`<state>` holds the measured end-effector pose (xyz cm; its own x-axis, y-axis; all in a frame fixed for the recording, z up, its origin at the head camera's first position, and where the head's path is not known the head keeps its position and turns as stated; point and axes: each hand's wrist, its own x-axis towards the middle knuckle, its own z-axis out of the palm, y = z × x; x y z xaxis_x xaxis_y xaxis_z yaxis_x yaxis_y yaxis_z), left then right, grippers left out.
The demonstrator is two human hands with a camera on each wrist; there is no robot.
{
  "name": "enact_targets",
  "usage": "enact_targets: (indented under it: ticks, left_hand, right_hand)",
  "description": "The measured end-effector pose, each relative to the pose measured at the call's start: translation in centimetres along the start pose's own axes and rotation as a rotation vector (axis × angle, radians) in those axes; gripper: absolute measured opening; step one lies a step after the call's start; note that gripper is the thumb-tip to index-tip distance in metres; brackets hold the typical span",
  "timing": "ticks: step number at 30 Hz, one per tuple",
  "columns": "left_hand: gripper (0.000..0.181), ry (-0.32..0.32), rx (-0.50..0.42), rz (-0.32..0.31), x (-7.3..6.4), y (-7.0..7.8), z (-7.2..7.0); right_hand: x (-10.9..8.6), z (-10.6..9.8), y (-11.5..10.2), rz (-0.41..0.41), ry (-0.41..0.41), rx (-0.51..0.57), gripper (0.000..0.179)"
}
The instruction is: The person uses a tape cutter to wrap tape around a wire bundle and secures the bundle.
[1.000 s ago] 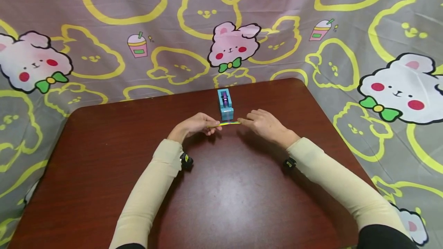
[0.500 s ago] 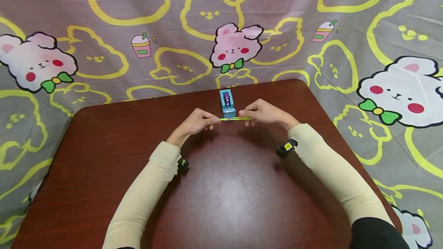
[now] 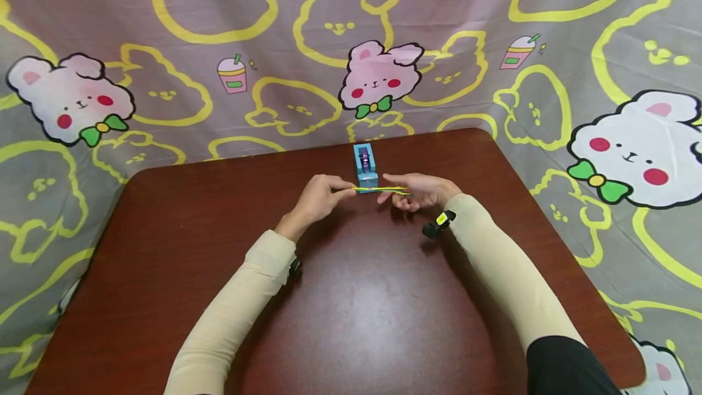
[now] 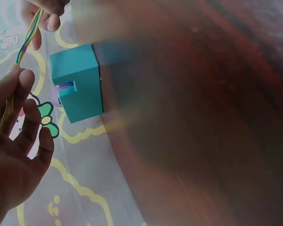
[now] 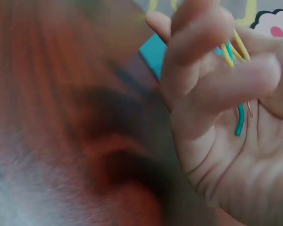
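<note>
One bundle of strands (image 3: 381,188) spans left hand (image 3: 318,197) and right hand (image 3: 422,191), one tape dispenser (image 3: 368,181) behind

Two hands share one bundle, raised above one dark reddish-brown counter (image 3: 351,297). The left hand pinches it near one end between thumb and forefinger, its other fingers loosely bent. The right hand's fingers curve around the opposite end, where strands run under them onto the palm; how firmly they grasp, I cannot tell. The right-wrist view shows at least two yellow strands (image 5: 227,55), one green strand (image 5: 239,122) with its tip on the palm, and one thinner coppery end (image 5: 250,109). The full number of strands is too fine to count.

One blue tape dispenser stands upright at the far part of the counter, carrying one purple roll (image 3: 365,158). From the head, the bundle crosses in front of its near end; the left-wrist view shows a gap between the two.

Two cream sleeves (image 3: 230,316) cover the forearms, and two small black wrist cameras (image 3: 433,228) sit under the wrists. One patterned cloth (image 3: 186,72) hangs around the counter, with three large rabbit heads (image 3: 380,75) plainly in sight, part of a fourth at lower right, and two printed cups (image 3: 233,78).
</note>
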<state>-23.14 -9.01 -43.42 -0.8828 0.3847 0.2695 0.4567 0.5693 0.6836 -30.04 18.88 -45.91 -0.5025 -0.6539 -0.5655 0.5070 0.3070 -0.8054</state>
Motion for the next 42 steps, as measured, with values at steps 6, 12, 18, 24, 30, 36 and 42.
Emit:
enact_targets:
  ticks: [6, 12, 18, 24, 30, 36, 42]
  left_hand:
    - [0.013, 0.028, 0.044, 0.016, -0.2, -0.4, 0.1]
    - [0.014, 0.022, 0.017, -0.023, -0.3, -0.8, 0.2]
    - [0.015, 0.024, -0.013, -0.060, 0.0, -0.8, 0.4]
    - [0.016, 0.002, -0.046, -0.084, 0.3, -0.8, 0.4]
    - [0.023, -0.048, -0.238, -0.191, 1.1, -1.1, 0.1]
    - [0.048, -0.239, -0.420, -0.417, 2.2, -2.0, -0.6]
    - [0.042, -0.472, -0.541, -0.567, 3.1, -3.5, -0.6]
  right_hand:
    - [0.2, 0.2, 1.2, -0.041, -0.071, -0.005, 0.048]
    - [-0.1, 0.0, 1.7, -0.147, -0.100, 0.006, 0.042]
    - [-1.4, -0.2, 0.2, -0.234, -0.151, -0.135, 0.048]
    - [-3.0, 0.2, -2.3, -0.313, -0.078, -0.493, 0.038]
    - [-4.4, 1.6, -4.0, -0.454, 0.123, -0.902, 0.016]
    - [-4.6, 3.1, -3.2, -0.606, 0.390, -1.318, 0.020]
    - [-3.6, 3.4, -0.3, -0.851, 0.632, -1.727, 0.030]
